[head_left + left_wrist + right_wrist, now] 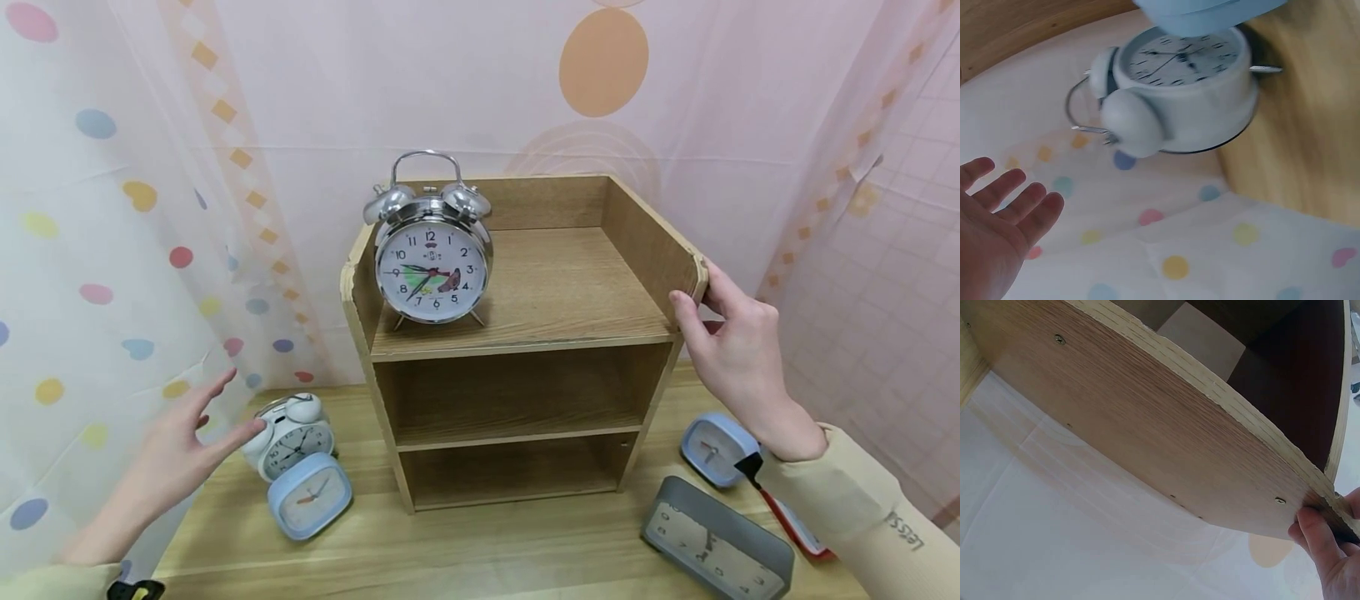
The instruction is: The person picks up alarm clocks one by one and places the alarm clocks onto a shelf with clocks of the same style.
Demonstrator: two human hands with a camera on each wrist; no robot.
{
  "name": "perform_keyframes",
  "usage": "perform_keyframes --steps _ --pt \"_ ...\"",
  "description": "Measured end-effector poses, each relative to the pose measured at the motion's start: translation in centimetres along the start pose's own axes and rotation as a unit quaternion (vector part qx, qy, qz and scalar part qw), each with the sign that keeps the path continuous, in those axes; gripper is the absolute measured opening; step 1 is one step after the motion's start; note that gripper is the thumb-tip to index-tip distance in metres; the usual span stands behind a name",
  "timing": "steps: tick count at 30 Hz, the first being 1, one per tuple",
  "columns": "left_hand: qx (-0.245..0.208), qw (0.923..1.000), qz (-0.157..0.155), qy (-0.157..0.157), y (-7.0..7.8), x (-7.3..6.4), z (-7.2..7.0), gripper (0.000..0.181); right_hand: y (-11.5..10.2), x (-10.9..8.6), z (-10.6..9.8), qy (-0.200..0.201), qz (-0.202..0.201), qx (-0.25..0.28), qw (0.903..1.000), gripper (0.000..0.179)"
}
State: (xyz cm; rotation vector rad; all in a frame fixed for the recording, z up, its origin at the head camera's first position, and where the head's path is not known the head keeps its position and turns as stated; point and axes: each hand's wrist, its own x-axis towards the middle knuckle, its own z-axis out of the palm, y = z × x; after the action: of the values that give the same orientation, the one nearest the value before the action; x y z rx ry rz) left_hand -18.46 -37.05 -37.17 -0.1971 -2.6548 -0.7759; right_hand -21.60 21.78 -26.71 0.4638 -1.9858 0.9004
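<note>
Wooden shelf unit [517, 392]: upright mid-tabletop [510, 550], its right side panel [652, 242] pinched at the upper front corner between your right hand's [738, 350] thumb and fingers. Best steadied with even pressure, no sideways pull.
Silver alarm clock [433, 267]: on the top board [555, 283], left side, thin legs; a jolt could tip it.
Your left hand [168, 458]: fingers spread, holding nothing, near the white twin-bell clock [288, 442]; approach wide to spare the blue clock [310, 497] just in front.
Right of the unit: grey clock [716, 537].
</note>
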Motion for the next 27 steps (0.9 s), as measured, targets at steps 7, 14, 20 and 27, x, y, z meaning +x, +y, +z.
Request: perform_keyframes --steps 7,14,20,27 --pt "0.008 0.9999 -0.007 -0.008 -1.0 -0.5 1.8 0.088 -0.1 0.0 -0.1 -0.002 0.002 0.002 1.0000 0.037" --pt "0.004 0.9997 -0.017 -0.015 -2.4 -0.7 2.9 0.089 0.0 0.0 0.0 -0.002 0.005 0.002 1.0000 0.036" --pt "-0.002 0.9994 -0.025 -0.022 -3.6 -0.7 3.9 0.089 0.0 -0.1 0.1 0.002 0.002 0.002 1.0000 0.037" --pt "-0.006 0.9987 -0.037 -0.034 -4.9 -0.7 4.8 0.092 -0.1 -0.1 0.1 0.000 0.004 0.002 1.0000 0.036"
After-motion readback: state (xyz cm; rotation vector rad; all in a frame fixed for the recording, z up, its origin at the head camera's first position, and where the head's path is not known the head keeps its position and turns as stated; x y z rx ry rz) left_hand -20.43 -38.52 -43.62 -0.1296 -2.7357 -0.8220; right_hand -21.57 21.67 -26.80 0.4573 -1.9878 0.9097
